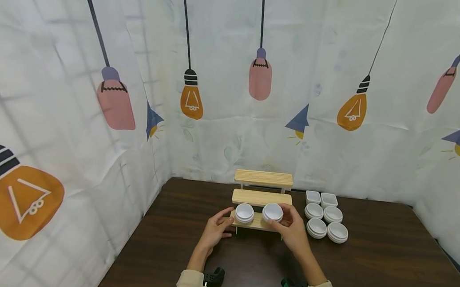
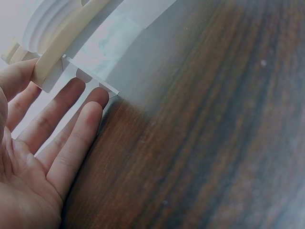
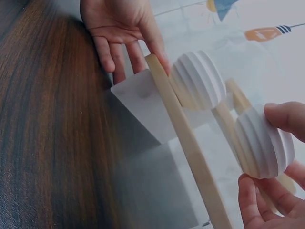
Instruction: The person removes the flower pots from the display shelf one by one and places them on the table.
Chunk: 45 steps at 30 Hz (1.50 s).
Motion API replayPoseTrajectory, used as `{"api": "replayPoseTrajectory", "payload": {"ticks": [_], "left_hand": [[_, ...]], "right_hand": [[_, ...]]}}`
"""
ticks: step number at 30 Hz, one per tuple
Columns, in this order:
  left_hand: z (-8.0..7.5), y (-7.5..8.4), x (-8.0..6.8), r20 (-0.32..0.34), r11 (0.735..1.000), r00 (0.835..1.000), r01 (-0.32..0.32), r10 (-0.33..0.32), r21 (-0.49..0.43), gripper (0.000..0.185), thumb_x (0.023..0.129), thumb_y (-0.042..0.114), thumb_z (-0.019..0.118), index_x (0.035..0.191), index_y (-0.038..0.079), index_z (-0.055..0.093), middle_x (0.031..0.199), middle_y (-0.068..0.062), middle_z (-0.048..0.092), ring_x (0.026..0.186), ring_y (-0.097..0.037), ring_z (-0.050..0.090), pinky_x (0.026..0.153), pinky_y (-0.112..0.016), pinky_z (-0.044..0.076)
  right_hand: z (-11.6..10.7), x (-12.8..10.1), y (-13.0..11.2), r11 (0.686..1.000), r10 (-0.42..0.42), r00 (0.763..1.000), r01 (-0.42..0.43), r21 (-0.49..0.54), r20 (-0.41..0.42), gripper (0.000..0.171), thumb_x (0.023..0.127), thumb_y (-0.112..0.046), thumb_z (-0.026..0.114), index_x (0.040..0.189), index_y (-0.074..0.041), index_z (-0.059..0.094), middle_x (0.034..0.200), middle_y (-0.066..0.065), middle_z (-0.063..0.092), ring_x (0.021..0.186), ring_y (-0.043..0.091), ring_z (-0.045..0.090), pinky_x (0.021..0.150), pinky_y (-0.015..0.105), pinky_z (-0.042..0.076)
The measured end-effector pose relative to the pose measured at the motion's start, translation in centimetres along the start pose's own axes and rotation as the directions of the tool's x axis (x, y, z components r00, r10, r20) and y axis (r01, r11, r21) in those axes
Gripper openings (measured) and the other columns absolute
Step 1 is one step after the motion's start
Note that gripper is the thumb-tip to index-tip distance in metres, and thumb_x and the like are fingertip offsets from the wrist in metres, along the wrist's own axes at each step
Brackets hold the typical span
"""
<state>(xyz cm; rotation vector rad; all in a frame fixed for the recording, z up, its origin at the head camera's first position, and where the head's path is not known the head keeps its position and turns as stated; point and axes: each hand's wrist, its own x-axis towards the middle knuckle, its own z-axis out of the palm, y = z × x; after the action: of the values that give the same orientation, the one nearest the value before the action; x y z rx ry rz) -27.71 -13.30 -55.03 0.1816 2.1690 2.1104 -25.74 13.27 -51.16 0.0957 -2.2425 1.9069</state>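
A three-tier stand of pale wooden shelves (image 1: 262,198) on clear supports stands near the back of the dark table. My left hand (image 1: 213,231) pinches the left end of its lowest shelf (image 3: 190,148), thumb at the board and the other fingers stretched below. On that shelf, close to this hand, sits a stack of small round white bowls (image 1: 244,213) with ribbed-looking sides. My right hand (image 1: 296,232) holds a second stack of round white bowls (image 3: 264,143) between thumb and fingers, at the right part of the lowest shelf.
Right of the stand, several stacks of round white bowls (image 1: 316,228) stand in two columns, with square white bowls (image 1: 329,200) behind them. A white curtain with printed lamps (image 1: 260,79) hangs close behind the brown table (image 1: 386,252).
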Motion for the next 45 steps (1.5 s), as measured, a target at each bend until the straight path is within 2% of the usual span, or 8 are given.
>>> {"api": "replayPoseTrajectory", "payload": {"ticks": [14, 24, 29, 38, 45], "left_hand": [[-0.2, 0.0, 0.2, 0.006, 1.0, 1.0, 0.006, -0.006, 0.009, 0.049, 0.105, 0.026, 0.061, 0.151, 0.011, 0.051, 0.121, -0.021, 0.071, 0.106, -0.041, 0.071, 0.081, -0.044, 0.062], [-0.1, -0.1, 0.1, 0.006, 1.0, 1.0, -0.002, 0.002, 0.007, 0.05, 0.104, 0.027, 0.062, 0.15, 0.011, 0.051, 0.118, -0.021, 0.072, 0.102, -0.032, 0.073, 0.078, -0.04, 0.062], [-0.1, -0.3, 0.2, 0.005, 1.0, 1.0, 0.003, -0.003, -0.003, 0.05, 0.104, 0.027, 0.063, 0.15, 0.011, 0.052, 0.115, -0.015, 0.074, 0.098, -0.027, 0.073, 0.076, -0.038, 0.062], [-0.2, -0.3, 0.1, 0.009, 1.0, 1.0, 0.0, 0.0, -0.001, 0.05, 0.104, 0.027, 0.062, 0.15, 0.011, 0.052, 0.114, -0.014, 0.075, 0.1, -0.032, 0.073, 0.077, -0.039, 0.062], [-0.3, -0.3, 0.0, 0.008, 1.0, 1.0, 0.003, -0.003, -0.002, 0.051, 0.104, 0.028, 0.062, 0.15, 0.012, 0.051, 0.118, -0.02, 0.073, 0.1, -0.029, 0.073, 0.077, -0.037, 0.062]], "right_hand": [[-0.8, -0.2, -0.8, 1.0, -0.005, 1.0, 0.005, 0.005, 0.0, 0.06, 0.083, -0.01, 0.086, 0.135, -0.006, 0.058, 0.126, 0.017, 0.064, 0.107, 0.017, 0.059, 0.085, 0.019, 0.052], [-1.2, -0.3, -1.0, 1.0, -0.005, 1.0, 0.005, -0.01, -0.002, 0.06, 0.084, -0.01, 0.085, 0.137, -0.007, 0.057, 0.129, 0.017, 0.062, 0.109, 0.02, 0.059, 0.088, 0.021, 0.052], [-1.5, -0.3, -1.1, 1.0, 0.003, 1.0, -0.003, -0.031, -0.007, 0.061, 0.083, -0.01, 0.086, 0.136, -0.008, 0.058, 0.128, 0.016, 0.062, 0.108, 0.019, 0.059, 0.09, 0.024, 0.05], [-2.0, -0.3, -1.5, 0.999, 0.014, 1.0, -0.014, -0.051, -0.009, 0.061, 0.084, -0.012, 0.085, 0.138, -0.008, 0.056, 0.129, 0.017, 0.06, 0.107, 0.019, 0.059, 0.087, 0.019, 0.05], [-2.4, -0.2, -1.8, 0.999, 0.007, 1.0, -0.007, -0.048, -0.016, 0.061, 0.084, -0.009, 0.084, 0.138, -0.005, 0.055, 0.13, 0.018, 0.06, 0.106, 0.014, 0.059, 0.085, 0.015, 0.051]]}}
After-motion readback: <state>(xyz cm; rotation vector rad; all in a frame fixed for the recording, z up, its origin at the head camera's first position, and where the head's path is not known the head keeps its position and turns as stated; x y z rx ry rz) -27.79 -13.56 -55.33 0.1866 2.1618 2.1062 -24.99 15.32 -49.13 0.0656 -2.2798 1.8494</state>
